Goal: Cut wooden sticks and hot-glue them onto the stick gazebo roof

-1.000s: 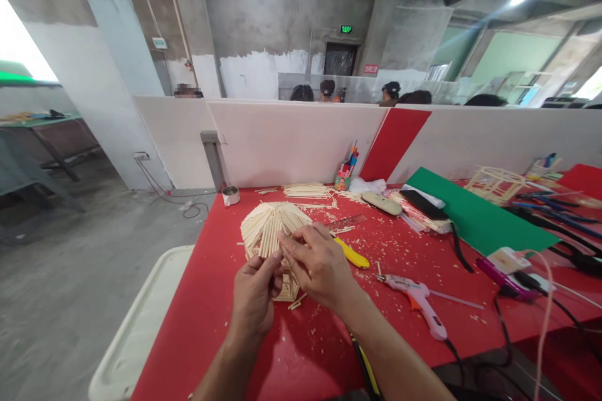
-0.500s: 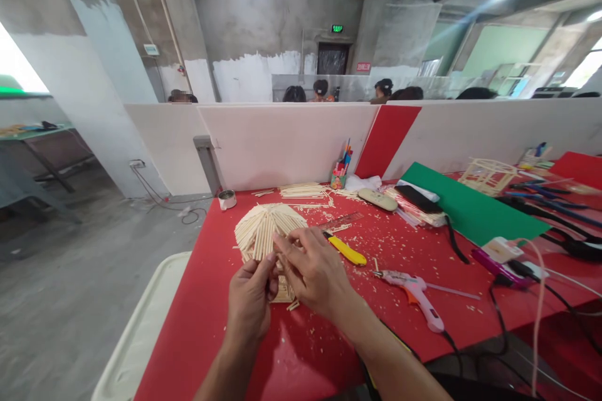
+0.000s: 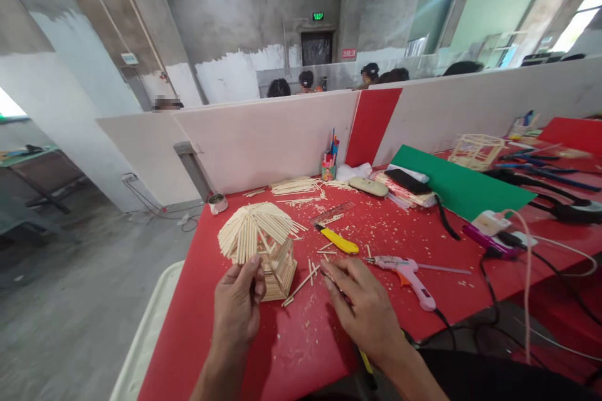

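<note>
A small house model made of thin wooden sticks stands on the red table, its cone-like stick roof flaring over latticed walls. My left hand pinches the front lower edge of the roof between thumb and fingers. To the right of the model, my right hand is low over the table, fingers drawn together at a few loose sticks. Whatever lies between those fingertips is too small to make out. A gap between roof sticks shows on the roof's right side.
A yellow utility knife, a pink glue gun and a clear ruler lie nearby among wood scraps. Behind are piled sticks, a pen cup and a small round tin. A power strip with cables sits right.
My right hand has left the roof and moved right and down to the loose sticks. My left hand stays at the roof edge. The view has shifted, uncovering the model's walls.
</note>
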`<move>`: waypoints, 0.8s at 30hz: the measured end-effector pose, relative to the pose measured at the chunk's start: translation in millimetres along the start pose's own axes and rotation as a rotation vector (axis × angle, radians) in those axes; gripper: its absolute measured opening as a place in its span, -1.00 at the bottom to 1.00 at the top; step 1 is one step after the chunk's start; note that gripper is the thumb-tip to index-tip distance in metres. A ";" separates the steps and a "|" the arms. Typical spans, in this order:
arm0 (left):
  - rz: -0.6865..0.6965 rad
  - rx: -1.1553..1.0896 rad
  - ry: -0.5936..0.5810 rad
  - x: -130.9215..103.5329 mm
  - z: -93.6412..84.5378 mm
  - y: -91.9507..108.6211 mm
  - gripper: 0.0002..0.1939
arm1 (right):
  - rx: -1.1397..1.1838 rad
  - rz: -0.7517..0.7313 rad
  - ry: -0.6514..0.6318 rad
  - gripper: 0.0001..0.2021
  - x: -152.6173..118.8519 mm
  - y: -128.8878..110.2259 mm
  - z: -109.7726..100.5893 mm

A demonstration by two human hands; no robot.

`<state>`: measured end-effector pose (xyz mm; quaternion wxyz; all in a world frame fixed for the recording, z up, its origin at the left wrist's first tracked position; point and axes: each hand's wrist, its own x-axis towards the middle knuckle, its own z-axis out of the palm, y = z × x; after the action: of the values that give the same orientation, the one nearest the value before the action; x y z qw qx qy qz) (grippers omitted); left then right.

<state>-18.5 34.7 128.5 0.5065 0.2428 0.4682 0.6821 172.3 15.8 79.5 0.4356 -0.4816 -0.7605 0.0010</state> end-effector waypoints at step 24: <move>-0.322 0.262 -0.533 -60.9 0.1 -65.9 -0.75 | 0.881 0.488 -0.190 -0.69 -4.3 -15.5 -25.1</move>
<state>34.7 -17.9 78.9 0.6767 0.3985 0.4352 0.4402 178.2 -6.1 98.7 0.5132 -0.4136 -0.5897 0.4666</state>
